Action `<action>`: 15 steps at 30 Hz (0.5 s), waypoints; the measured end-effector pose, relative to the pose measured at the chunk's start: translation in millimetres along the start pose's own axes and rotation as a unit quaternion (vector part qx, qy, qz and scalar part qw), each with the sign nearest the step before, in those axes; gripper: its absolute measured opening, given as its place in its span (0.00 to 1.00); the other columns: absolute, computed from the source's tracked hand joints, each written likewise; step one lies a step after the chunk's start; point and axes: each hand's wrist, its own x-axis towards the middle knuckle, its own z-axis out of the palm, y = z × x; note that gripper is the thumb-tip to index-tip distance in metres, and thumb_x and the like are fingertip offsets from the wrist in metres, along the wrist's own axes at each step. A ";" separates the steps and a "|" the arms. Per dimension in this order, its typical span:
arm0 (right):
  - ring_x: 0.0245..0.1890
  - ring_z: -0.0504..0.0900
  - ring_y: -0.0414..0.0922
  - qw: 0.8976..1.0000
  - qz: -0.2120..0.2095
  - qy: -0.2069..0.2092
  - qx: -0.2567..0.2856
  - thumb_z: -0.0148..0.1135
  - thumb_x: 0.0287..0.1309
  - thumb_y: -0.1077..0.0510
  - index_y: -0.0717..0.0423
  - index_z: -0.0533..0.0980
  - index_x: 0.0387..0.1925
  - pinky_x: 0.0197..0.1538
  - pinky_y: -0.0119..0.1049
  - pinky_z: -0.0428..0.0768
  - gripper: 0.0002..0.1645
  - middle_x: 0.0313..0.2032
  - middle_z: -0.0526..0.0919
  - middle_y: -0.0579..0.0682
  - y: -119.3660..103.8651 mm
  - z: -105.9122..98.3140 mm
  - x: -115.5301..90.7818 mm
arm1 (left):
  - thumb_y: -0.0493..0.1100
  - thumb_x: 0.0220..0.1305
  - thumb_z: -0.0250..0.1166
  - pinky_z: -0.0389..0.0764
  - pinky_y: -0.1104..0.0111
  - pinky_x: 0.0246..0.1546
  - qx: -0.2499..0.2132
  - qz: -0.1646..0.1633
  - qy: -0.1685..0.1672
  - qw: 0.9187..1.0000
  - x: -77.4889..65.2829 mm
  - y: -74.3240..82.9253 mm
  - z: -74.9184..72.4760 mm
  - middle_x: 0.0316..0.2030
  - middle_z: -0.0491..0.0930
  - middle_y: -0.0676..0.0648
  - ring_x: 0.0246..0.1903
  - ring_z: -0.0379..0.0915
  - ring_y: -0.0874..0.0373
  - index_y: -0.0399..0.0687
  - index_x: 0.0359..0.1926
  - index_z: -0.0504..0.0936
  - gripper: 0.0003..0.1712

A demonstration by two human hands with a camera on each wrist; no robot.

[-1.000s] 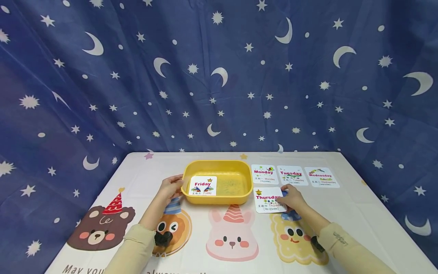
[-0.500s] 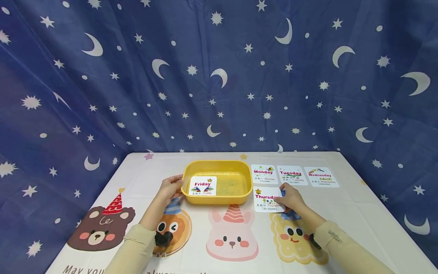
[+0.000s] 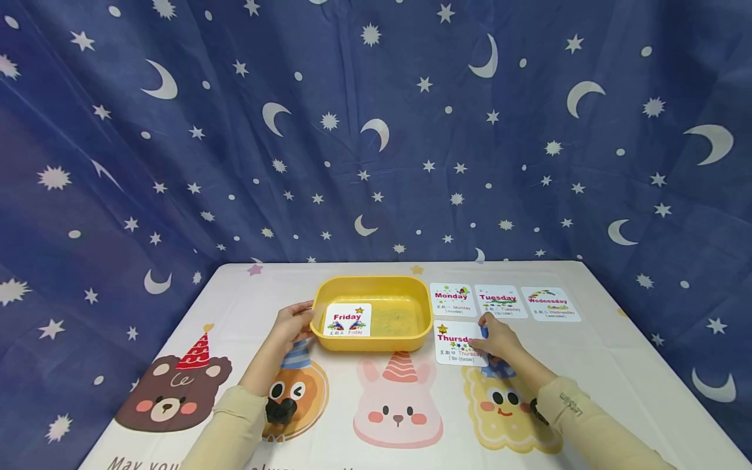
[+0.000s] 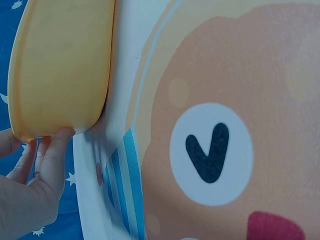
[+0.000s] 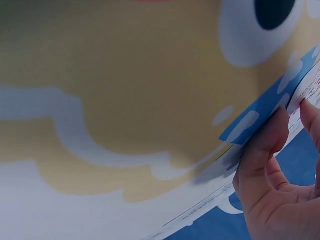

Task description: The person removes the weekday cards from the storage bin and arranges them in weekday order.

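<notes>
In the head view my left hand holds the left end of a yellow plastic basin. The left wrist view shows its fingers against the basin's end wall, thumb up by the rim. A white Friday card lies inside the basin, toward its left. My right hand pinches the right edge of the Thursday card, thumb over its printed face. That card lies just right of the basin, face up. In the right wrist view, thumb and fingers meet at the card's edge, most of the card being out of frame.
Behind the Thursday card, the Monday card, Tuesday card and Wednesday card lie in a row. The tablecloth has printed cartoon animals. A blue star-patterned curtain hangs behind and at the sides of the table.
The Thursday card has shifted slightly left under my right hand, toward the basin. My left hand and the basin have stayed in place.
</notes>
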 end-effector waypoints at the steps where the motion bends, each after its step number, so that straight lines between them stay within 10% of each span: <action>1: 0.25 0.74 0.47 1.000 0.003 -0.003 0.004 0.68 0.51 0.56 0.62 0.64 0.48 0.21 0.28 0.74 0.28 0.39 0.75 0.65 0.4 -0.3 0.3 | 0.34 0.69 0.50 0.85 0.69 0.35 -0.001 0.000 0.001 1.000 -0.1 -0.4 0.0 0.60 0.67 0.31 0.35 0.77 0.57 0.35 0.65 0.64 0.25; 15: 0.20 0.68 0.43 0.996 0.029 -0.007 0.082 0.65 0.54 0.58 0.65 0.68 0.45 0.20 0.28 0.75 0.22 0.33 0.73 0.59 3.2 -6.0 0.7 | 0.34 0.69 0.50 0.85 0.70 0.35 0.001 -0.002 0.003 1.000 1.5 -1.0 0.7 0.59 0.68 0.32 0.33 0.76 0.59 0.36 0.65 0.64 0.24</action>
